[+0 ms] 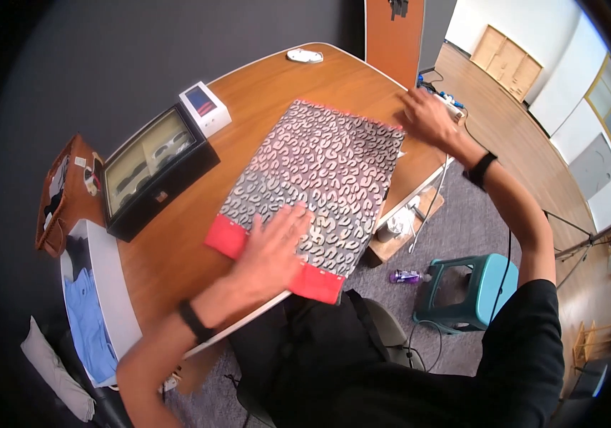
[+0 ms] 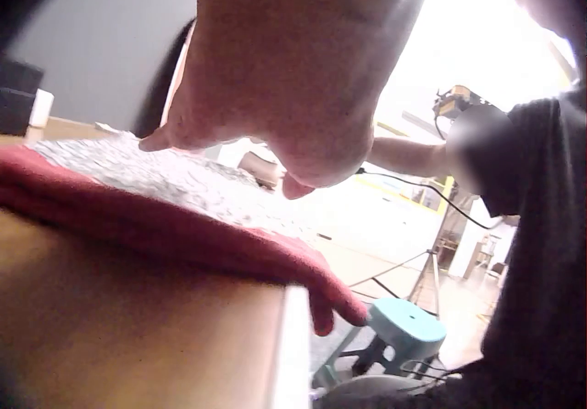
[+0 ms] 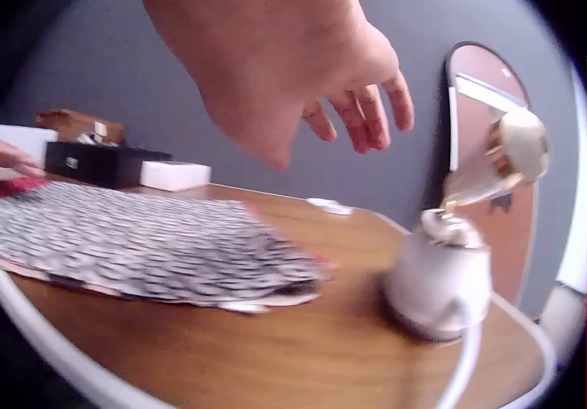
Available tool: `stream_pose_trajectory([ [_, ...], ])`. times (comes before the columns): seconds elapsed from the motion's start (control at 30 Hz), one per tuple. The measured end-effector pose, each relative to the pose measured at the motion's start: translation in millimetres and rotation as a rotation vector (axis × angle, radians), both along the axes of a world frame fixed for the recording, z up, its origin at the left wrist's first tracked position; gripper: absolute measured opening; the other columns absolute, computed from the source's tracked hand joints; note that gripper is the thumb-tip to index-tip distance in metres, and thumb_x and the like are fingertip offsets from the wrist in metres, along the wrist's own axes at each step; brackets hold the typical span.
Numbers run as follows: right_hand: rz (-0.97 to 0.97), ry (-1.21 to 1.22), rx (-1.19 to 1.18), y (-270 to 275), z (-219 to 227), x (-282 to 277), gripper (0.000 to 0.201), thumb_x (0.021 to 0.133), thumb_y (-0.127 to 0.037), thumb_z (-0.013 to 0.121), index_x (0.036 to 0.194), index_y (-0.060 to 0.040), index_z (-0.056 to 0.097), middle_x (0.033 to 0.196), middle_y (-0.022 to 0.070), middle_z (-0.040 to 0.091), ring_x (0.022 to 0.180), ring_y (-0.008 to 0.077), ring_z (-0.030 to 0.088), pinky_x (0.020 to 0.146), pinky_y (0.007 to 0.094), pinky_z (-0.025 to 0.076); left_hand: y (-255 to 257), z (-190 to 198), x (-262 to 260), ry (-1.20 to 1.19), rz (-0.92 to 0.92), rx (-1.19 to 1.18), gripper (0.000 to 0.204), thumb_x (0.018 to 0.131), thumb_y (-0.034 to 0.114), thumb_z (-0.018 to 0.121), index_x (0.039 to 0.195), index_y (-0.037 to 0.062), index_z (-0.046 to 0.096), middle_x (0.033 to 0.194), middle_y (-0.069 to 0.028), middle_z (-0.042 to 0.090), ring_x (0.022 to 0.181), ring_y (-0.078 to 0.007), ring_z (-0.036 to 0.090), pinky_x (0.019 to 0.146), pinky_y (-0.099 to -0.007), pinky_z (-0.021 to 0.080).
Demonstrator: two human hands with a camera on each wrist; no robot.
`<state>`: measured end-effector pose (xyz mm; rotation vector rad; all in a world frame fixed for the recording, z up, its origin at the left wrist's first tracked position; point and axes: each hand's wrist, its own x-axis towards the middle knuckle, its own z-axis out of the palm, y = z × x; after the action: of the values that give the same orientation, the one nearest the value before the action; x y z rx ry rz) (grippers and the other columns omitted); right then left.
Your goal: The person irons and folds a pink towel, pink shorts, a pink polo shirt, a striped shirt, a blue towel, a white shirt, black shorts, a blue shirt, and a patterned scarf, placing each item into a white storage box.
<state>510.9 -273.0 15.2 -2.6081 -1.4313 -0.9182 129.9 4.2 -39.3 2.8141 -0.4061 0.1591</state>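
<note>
A grey and pinkish leopard-print cloth (image 1: 320, 171) with a red band (image 1: 317, 283) at its near end lies flat on the wooden table, one red corner past the front edge. My left hand (image 1: 270, 246), fingers spread, is over the near part of the cloth; whether the palm touches it, I cannot tell. Beyond the cloth's far right corner, my right hand (image 1: 430, 118) is raised over the table edge with slightly bent fingers and nothing in them. In the right wrist view this hand (image 3: 303, 79) hangs above the table, between the cloth (image 3: 165, 244) and a white lamp (image 3: 440, 271).
Left of the cloth stand a black glass-topped case (image 1: 155, 167), a white box (image 1: 205, 108) and a brown bag (image 1: 70, 192). A white object (image 1: 305, 56) lies at the far edge. A teal stool (image 1: 466, 292), a bottle (image 1: 406, 276) and cables are to the right below.
</note>
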Motion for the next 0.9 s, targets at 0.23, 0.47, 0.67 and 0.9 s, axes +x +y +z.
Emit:
stream_pose_trajectory([
  [0.23,0.718,0.355,-0.297,5.7,-66.3,-219.3,0.081,0.074,-0.014,0.071,0.152,-0.0120,0.049,0.161,0.0128,0.043,0.146,0.0329,0.045,0.119,0.0517,0.036,102.7,24.7,-33.4,0.156,0.092,0.444,0.093,0.073,-0.014,0.067,0.158,0.0129,0.040,0.165,-0.0096,0.035,0.149,-0.0416,0.036,0.117,-0.0605,0.037],
  [0.47,0.639,0.086,-0.124,34.5,-132.0,-255.3,0.068,0.091,-0.019,0.060,0.156,-0.0179,0.044,0.163,0.0103,0.042,0.148,0.0295,0.043,0.121,0.0523,0.034,110.6,-9.4,-34.5,-0.033,0.037,0.334,0.065,0.079,-0.008,0.063,0.142,0.0070,0.059,0.151,-0.0086,0.053,0.123,-0.0321,0.057,0.099,-0.0419,0.056],
  [0.67,0.737,0.384,-0.123,12.2,-107.2,-246.2,0.061,0.091,-0.016,0.055,0.152,-0.0122,0.052,0.161,0.0132,0.044,0.148,0.0328,0.043,0.122,0.0548,0.033,85.8,-8.2,-77.1,-0.076,0.019,0.405,0.047,0.085,0.005,0.061,0.131,-0.0026,0.064,0.137,-0.0159,0.063,0.105,-0.0287,0.063,0.083,-0.0384,0.057],
  [0.9,0.821,0.720,-0.099,-33.3,-74.3,-242.8,0.054,0.093,-0.020,0.056,0.146,-0.0083,0.058,0.150,0.0144,0.055,0.137,0.0335,0.054,0.112,0.0500,0.044,40.0,35.9,-124.2,0.130,-0.211,0.293,0.059,0.079,0.017,0.071,0.135,0.0003,0.062,0.140,-0.0176,0.060,0.115,-0.0308,0.061,0.094,-0.0448,0.052],
])
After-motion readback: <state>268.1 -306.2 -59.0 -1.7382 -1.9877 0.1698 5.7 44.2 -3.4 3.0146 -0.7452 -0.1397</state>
